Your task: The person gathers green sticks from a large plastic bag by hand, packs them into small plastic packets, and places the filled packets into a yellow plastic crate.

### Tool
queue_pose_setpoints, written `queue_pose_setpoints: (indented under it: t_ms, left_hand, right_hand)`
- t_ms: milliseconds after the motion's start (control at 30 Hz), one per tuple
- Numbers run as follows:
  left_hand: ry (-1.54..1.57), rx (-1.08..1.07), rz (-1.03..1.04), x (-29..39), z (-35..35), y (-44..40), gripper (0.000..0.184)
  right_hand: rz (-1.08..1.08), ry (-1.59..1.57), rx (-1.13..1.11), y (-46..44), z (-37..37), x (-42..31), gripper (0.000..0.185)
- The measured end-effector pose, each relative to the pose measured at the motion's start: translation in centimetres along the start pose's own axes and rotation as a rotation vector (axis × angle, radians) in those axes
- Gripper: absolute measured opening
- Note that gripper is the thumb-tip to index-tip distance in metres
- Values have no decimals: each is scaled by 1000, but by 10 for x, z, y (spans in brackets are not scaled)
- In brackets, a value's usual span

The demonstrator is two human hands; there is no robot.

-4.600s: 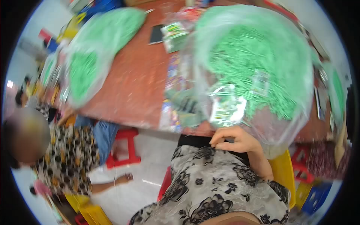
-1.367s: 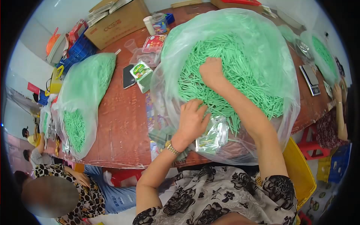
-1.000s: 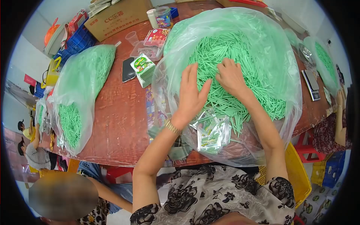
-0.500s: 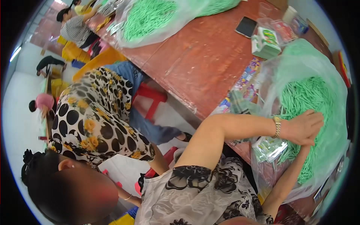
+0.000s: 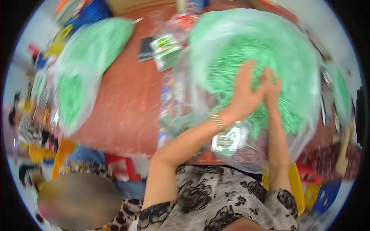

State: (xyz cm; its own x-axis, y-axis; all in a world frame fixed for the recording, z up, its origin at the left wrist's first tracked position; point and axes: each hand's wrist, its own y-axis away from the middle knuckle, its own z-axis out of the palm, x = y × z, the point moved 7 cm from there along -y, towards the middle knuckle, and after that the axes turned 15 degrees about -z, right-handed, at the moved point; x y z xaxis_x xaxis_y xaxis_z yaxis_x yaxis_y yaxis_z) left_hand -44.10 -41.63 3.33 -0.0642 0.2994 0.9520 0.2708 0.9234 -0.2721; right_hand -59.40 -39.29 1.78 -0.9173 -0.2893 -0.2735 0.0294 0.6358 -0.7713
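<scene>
A large clear plastic bag (image 5: pixel 304 96) lies spread on the table, full of loose thin green strands or sticks (image 5: pixel 227 65). My left hand (image 5: pixel 246 94), with a gold watch on its wrist, is over the pile with its fingers stretched out. Close beside it, my right hand (image 5: pixel 272 84) reaches into the same pile, and the two hands appear to touch. Motion blur hides whether the right fingers hold any strands. A shiny printed packet (image 5: pixel 230 138) lies at the bag's near edge, below my left wrist.
The red table (image 5: pixel 119 111) carries a second bag of green strands (image 5: pixel 94 50) at left, a dark phone (image 5: pixel 145 49) and a green-and-white box (image 5: pixel 166 52). Another person (image 5: pixel 79 200) is at my left. A yellow bin (image 5: pixel 296 188) stands at right, below the table edge.
My view has swung to the right, bringing the bag to the middle. My left hand has turned from knuckles-up and bent to stretched fingers. My right hand now shows beside it.
</scene>
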Motion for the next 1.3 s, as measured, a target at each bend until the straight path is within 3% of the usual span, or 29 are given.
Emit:
queue_pose_setpoints:
  t_ms: [33, 100, 167, 300, 367, 433, 500, 567, 633, 667, 700, 800, 833, 867, 933, 967, 1067, 1100, 1167, 1300]
  left_hand:
    - [169, -53, -241, -14, 2, -8, 73]
    - [421, -76, -1198, -9, 14, -5, 73]
    - [931, -592, -895, -21, 44, 12, 79]
    - [1061, -559, -911, -17, 37, 8, 80]
    - [1036, -525, -871, -10, 34, 5, 79]
    - [1076, -496, -879, -15, 33, 6, 65]
    - [1056, -511, -819, -21, 34, 6, 59]
    - [1037, -525, -766, -25, 37, 9, 53]
    - [751, -468, -683, -24, 35, 9, 41]
    - [747, -469, -683, -27, 35, 9, 41]
    - [727, -451, -680, -29, 34, 7, 46]
    - [549, -382, -601, -17, 24, 3, 61]
    - [403, -332, -523, -7, 18, 1, 70]
    - [104, -228, -277, -12, 9, -9, 74]
    - [-336, -40, 96, 25, -21, -24, 56]
    - [-372, 33, 158, 32, -34, -32, 35]
    - [-444, 33, 34, 10, -49, -56, 16]
    - [-450, 29, 37, 2, -46, -60, 16]
    - [-756, -56, 231, -7, -25, -62, 14]
    - [-976, 0, 270, -45, 3, -71, 10]
  right_hand:
    - [497, -537, 274, 5, 4, 4, 27]
    - [407, -828, 221, -2, 8, -8, 26]
    - [466, -837, 181, -4, 9, -25, 27]
    - [502, -844, 107, -8, 9, -32, 33]
    - [269, -701, 113, -14, 7, -35, 34]
    - [257, -689, 132, -16, 5, -36, 32]
    - [25, -566, 121, -21, -1, -45, 30]
    - [60, -570, 110, -18, 3, -42, 29]
    - [94, -575, 103, -16, 4, -40, 27]
    - [-19, -413, 54, -19, 0, -47, 24]
    - [-130, -250, 5, -22, -2, -54, 20]
    - [-211, -425, 81, -29, -13, -51, 14]
    - [193, -666, 133, -18, -2, -26, 18]
    - [194, -670, 140, -18, -5, -22, 18]
    - [376, -845, 199, -20, -15, -3, 27]
    - [467, -833, 128, -16, -17, 6, 32]
    - [536, -810, 94, -10, -13, 22, 32]
    - [539, -813, 101, -8, -11, 23, 32]
    - [513, -779, 70, -9, -6, 20, 34]
    - [418, -735, 69, -11, -6, 7, 37]
